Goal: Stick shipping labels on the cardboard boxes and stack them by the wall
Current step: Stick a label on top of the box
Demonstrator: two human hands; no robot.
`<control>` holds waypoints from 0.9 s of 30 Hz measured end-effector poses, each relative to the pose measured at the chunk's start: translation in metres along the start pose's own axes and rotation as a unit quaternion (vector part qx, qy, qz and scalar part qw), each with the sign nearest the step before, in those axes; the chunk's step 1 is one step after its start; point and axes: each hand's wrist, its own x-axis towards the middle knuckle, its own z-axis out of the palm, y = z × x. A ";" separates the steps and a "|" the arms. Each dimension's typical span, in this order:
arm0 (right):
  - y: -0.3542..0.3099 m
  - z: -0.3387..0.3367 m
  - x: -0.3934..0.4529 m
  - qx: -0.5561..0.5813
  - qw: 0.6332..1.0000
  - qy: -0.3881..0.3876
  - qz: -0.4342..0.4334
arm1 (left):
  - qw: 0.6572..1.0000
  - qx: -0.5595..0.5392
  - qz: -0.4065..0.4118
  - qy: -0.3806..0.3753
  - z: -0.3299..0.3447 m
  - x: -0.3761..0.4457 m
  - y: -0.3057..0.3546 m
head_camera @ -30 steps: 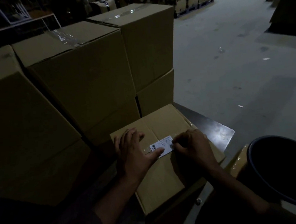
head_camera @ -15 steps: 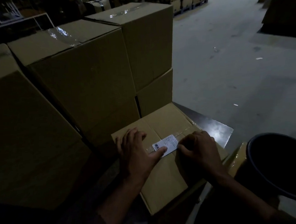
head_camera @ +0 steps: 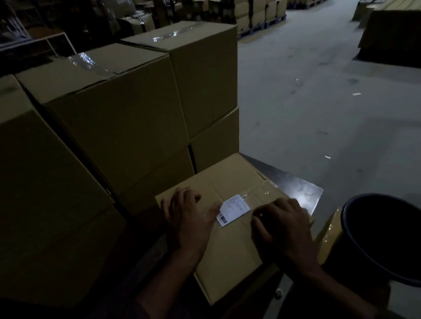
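Observation:
A low cardboard box lies on a metal surface right in front of me. A white shipping label with a barcode sits on the box top, next to the taped seam. My left hand lies flat on the box, its thumb touching the label's left edge. My right hand rests on the box just right of the label, fingers curled under, with nothing visible in it.
Tall taped cardboard boxes stand stacked close behind and to the left, one more at the back. A black bucket stands at my right. Grey warehouse floor stretches right, with pallets of boxes far off.
My right hand has slid right, off the label's right end. The left hand has stayed flat with its thumb at the label. The camera has tilted up slightly.

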 end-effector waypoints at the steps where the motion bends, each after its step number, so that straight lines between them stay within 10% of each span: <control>1: 0.000 -0.002 -0.008 -0.020 1.000 0.014 0.009 | 1.000 -0.002 -0.007 -0.010 -0.002 0.003 0.001; 8: 0.008 0.003 -0.017 0.009 0.999 0.037 0.023 | 0.995 0.015 -0.069 -0.077 -0.023 0.035 -0.025; 17: 0.067 0.004 0.106 0.018 0.975 -0.163 -0.150 | 0.966 0.003 -0.203 -0.163 -0.040 -0.008 -0.016; 27: 0.028 0.001 0.069 0.032 0.989 -0.118 -0.088 | 0.986 -0.039 -0.099 -0.125 -0.011 -0.008 0.033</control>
